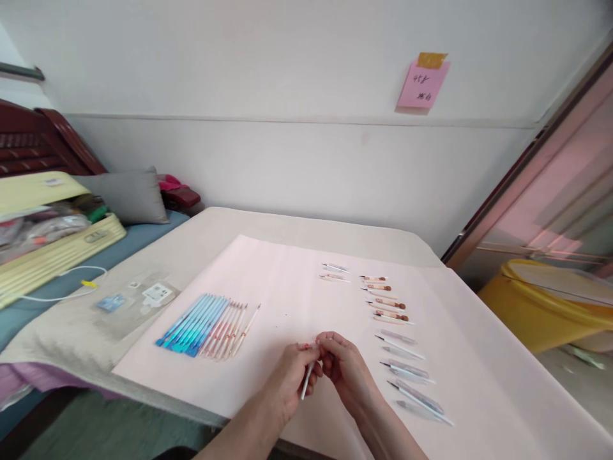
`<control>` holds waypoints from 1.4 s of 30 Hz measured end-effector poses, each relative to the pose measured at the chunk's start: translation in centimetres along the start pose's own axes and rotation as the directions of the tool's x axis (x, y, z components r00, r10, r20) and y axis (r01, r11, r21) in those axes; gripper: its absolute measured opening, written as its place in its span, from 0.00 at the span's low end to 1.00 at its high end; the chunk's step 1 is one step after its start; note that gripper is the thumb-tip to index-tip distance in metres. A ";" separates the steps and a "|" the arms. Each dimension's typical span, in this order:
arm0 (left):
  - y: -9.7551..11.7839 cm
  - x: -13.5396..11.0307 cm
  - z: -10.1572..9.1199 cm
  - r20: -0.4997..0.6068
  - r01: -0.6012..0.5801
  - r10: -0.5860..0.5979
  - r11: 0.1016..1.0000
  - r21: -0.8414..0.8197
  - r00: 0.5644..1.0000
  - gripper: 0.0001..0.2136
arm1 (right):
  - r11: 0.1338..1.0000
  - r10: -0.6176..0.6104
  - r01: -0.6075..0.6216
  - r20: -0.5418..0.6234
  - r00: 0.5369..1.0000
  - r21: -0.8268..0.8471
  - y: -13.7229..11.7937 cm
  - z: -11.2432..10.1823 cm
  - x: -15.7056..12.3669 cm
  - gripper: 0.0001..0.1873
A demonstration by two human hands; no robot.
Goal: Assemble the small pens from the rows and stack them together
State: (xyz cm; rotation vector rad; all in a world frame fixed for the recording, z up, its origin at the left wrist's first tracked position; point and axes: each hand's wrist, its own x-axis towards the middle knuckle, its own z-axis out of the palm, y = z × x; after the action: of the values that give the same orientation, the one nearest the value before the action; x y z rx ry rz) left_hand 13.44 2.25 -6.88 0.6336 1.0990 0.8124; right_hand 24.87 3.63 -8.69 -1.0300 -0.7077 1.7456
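Note:
My left hand and my right hand meet over the near part of a pale pink sheet. Together they pinch a thin white pen that hangs downward; the left fingers grip its shaft and the right fingers close on its top end. To the left lies a tight row of pens, blue ones then pinkish ones. To the right lie loose pen parts: several brown-capped pieces and several clear caps with refills.
The sheet covers a beige-clothed table against a white wall. Clear plastic packets lie at the table's left. A yellow box and grey pillow sit on a bed at left. A yellow tub stands at right. A pink note sticks on the wall.

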 end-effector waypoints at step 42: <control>0.5 -0.2 -0.4 -0.056 0.036 -0.037 0.999 -0.011 0.998 0.09 | 1.000 0.017 -0.018 -0.150 0.989 -0.006 -1.4 -0.4 0.1 0.06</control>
State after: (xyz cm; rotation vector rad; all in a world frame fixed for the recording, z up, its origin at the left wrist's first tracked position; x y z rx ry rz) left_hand 12.92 2.39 -6.48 0.5841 1.1540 0.8079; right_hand 25.80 4.27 -7.73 -1.1620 -0.6120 1.6620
